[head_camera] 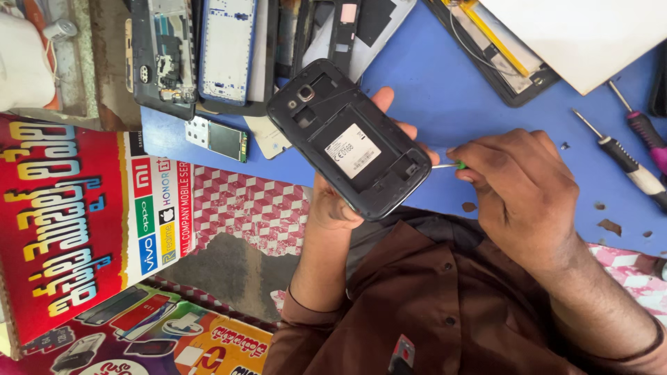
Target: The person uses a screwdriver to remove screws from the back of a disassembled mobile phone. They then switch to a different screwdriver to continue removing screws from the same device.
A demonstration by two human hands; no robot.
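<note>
Left hand (333, 201) grasping black phone (349, 139), back cover off, above blue bench (445, 97), long axis diagonal. Right hand (517, 184) fingers clenched on small green-handled screwdriver (448, 165), tip touching phone's lower-right edge.

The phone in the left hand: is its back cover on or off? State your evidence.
Off. The phone shows its bare inner frame, with a white label in the battery bay. The left hand holds it; the right hand brings a small screwdriver to its edge.
</note>
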